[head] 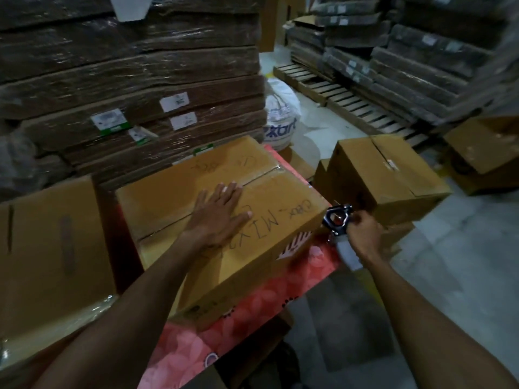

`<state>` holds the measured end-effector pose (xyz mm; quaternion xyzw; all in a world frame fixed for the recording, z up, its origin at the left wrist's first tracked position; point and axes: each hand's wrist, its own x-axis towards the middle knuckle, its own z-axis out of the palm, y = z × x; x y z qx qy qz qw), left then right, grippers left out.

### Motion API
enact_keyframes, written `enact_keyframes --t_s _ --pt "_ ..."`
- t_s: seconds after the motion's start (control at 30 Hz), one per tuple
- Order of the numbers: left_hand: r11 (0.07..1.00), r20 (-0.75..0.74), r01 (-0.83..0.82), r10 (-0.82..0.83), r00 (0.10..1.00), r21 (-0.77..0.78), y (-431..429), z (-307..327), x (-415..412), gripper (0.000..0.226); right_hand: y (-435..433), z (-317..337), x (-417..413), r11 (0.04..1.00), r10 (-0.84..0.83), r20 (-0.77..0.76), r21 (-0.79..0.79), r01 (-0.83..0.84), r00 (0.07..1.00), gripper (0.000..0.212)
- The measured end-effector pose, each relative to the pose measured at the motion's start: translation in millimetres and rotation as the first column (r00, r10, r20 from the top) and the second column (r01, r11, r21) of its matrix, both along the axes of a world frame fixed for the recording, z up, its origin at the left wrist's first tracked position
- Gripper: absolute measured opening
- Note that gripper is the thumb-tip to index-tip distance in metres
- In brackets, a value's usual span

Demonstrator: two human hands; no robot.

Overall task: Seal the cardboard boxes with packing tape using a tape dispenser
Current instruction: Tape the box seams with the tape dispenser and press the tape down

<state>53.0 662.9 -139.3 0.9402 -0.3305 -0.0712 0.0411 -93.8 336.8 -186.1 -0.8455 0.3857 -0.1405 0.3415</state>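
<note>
Cardboard box point(174, 195) centre on desk point(252, 318); matte brown corrugated, marker writing on top. Top seam point(261, 176) runs near-left to far-right. Tape dispenser point(337, 217), dark metal frame, just right of box; right hand point(362, 231) curled round it. Left hand point(217, 213) flat on seam, fingers straight. Desk cover pink, floral.

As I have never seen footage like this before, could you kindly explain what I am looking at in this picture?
There is no machine here: the single picture comes from a camera worn on a person's head, looking down at their own arms. The left hand lies flat on the cardboard box, which rests on a pink flowered cloth. The right hand grips a tape dispenser just off the box's right edge. A second box stands further right, and wrapped cardboard stacks rise behind.
</note>
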Motion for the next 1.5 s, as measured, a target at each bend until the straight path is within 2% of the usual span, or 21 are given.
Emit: enact_keyframes --t_s 0.07,0.13,0.23,0.37,0.53,0.6,0.67,0.8,0.87,0.93,1.0,1.1,1.17,1.2,1.23,1.27,1.3,1.33,1.4,1.43,1.5 --pt "1.000 0.016 -0.006 0.006 1.000 -0.002 -2.1 -1.1 -1.2 0.081 -13.3 -32.5 -12.4 0.992 0.130 -0.277 0.034 -0.126 0.952 0.023" --pt "1.000 0.028 -0.014 0.015 1.000 -0.007 -4.3 -2.8 0.1 0.081 -19.3 -64.1 -15.0 0.971 0.236 -0.450 0.064 -0.232 0.861 0.032" --pt "0.999 0.010 -0.038 0.038 0.999 -0.019 -10.5 -3.7 3.2 0.083 -23.5 -102.2 -8.4 0.962 0.261 -0.520 0.071 -0.264 0.813 0.055" --pt "0.999 0.008 -0.013 0.014 1.000 -0.049 -32.0 -3.5 6.8 0.081 -32.0 -135.0 -0.8 0.969 0.242 -0.459 0.066 -0.239 0.855 0.046" --pt "0.996 0.019 -0.008 0.009 1.000 -0.088 -59.2 -5.5 6.5 0.078 -38.9 -122.4 15.6 0.964 0.239 -0.274 0.186 -0.193 0.931 0.012" --pt "0.996 0.036 -0.014 0.017 0.999 -0.088 -61.4 -5.3 4.5 0.077 -44.6 -106.4 19.5 0.962 0.221 -0.283 0.222 -0.161 0.933 0.012" --pt "0.997 0.038 -0.017 0.020 0.999 -0.078 -62.0 -5.2 3.1 0.077 -55.5 -87.9 24.5 0.952 0.161 -0.329 0.300 -0.059 0.930 0.028" --pt "0.997 0.043 -0.034 0.037 0.998 -0.067 -67.6 -4.8 -0.7 0.082 -67.9 -24.4 46.1 0.894 0.089 -0.214 0.447 0.016 0.973 0.026" --pt "0.998 0.039 -0.024 0.026 0.999 -0.059 -70.0 -4.4 -4.0 0.083 -60.3 13.9 56.8 0.816 0.054 -0.052 0.577 -0.014 0.997 0.013" --pt "1.000 0.022 0.002 -0.001 1.000 -0.031 -75.3 -2.2 -9.5 0.083 -51.4 54.0 64.9 0.645 0.047 0.149 0.750 -0.144 0.988 0.021" --pt "1.000 0.000 0.015 -0.015 1.000 0.011 -84.2 -1.1 -18.3 0.085 -39.7 95.3 67.5 0.493 0.105 0.295 0.814 -0.308 0.950 0.022" --pt "1.000 -0.070 0.017 -0.019 0.997 -0.024 -95.5 10.3 -27.3 0.086 -23.8 135.3 67.2 0.478 0.196 0.434 0.740 -0.472 0.879 0.010" --pt "0.946 -0.189 -0.114 0.058 0.980 -0.304 -101.9 25.1 -21.2 0.076 -12.5 147.6 63.9 0.500 0.226 0.481 0.689 -0.525 0.847 0.006" --pt "0.828 -0.308 -0.275 0.131 0.942 -0.488 -105.4 34.4 -14.4 0.068 -5.4 152.0 61.0 0.495 0.242 0.496 0.676 -0.546 0.834 0.007" --pt "0.631 -0.495 -0.480 0.169 0.852 -0.610 -109.5 47.0 -7.9 0.064 1.4 153.5 58.1 0.487 0.255 0.501 0.673 -0.557 0.827 0.011" --pt "0.410 -0.705 -0.676 0.105 0.702 -0.612 -113.3 59.3 -1.9 0.067 8.7 154.5 54.1 0.482 0.261 0.497 0.676 -0.557 0.828 0.014" --pt "0.258 -0.858 -0.825 -0.036 0.512 -0.503 -116.3 69.5 4.4 0.073 15.1 153.3 50.9 0.473 0.266 0.499 0.678 -0.563 0.825 0.014" --pt "0.216 -0.931 -0.912 -0.193 0.310 -0.348 -117.7 80.1 8.3 0.080 21.6 152.9 46.4 0.473 0.275 0.500 0.673 -0.568 0.821 0.011" --pt "0.280 -0.919 -0.950 -0.395 0.020 -0.141 -116.5 95.9 11.7 0.093 32.9 151.5 38.9 0.479 0.289 0.509 0.656 -0.583 0.811 0.005" --pt "0.295 -0.895 -0.950 -0.444 -0.038 -0.106 -115.7 102.1 10.8 0.092 37.0 150.5 35.7 0.482 0.296 0.514 0.647 -0.591 0.805 0.003" --pt "0.248 -0.874 -0.963 -0.484 -0.033 -0.101 -115.1 103.2 12.7 0.065 43.1 149.1 29.3 0.487 0.332 0.510 0.628 -0.607 0.793 0.005"
